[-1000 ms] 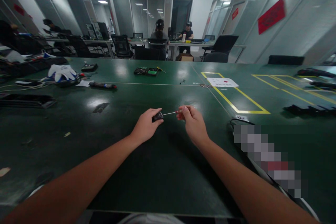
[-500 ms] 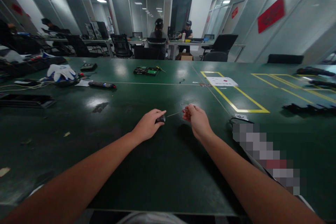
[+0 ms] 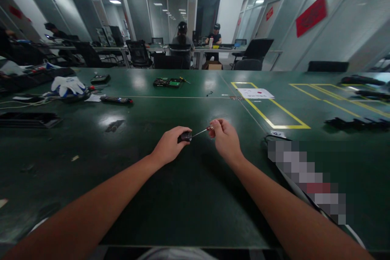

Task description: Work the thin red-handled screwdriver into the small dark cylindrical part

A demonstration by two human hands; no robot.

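Observation:
My left hand (image 3: 167,145) is closed around a short dark cylinder (image 3: 186,136), its round end facing right. Most of the cylinder's body is hidden in the palm. In my right hand (image 3: 228,139), fingers pinch the reddish handle of a thin screwdriver (image 3: 200,133). Its slim metal shaft slopes down to the left, and the tip is at the cylinder's end; I cannot tell whether it goes inside. Both hands are just above the green table (image 3: 170,203).
White gloves (image 3: 67,85), a pen-like tool (image 3: 116,100) and a black tray (image 3: 29,120) lie left. An open kit case (image 3: 167,83) sits ahead. Paper (image 3: 255,93) lies over yellow tape (image 3: 289,127). A blurred-out object (image 3: 304,174) is beside my right forearm. People sit farther back.
My right hand has moved slightly left, bringing the screwdriver tip to the cylinder's end. The cylinder has turned a little, so more of it shows. The camera view has shifted slightly.

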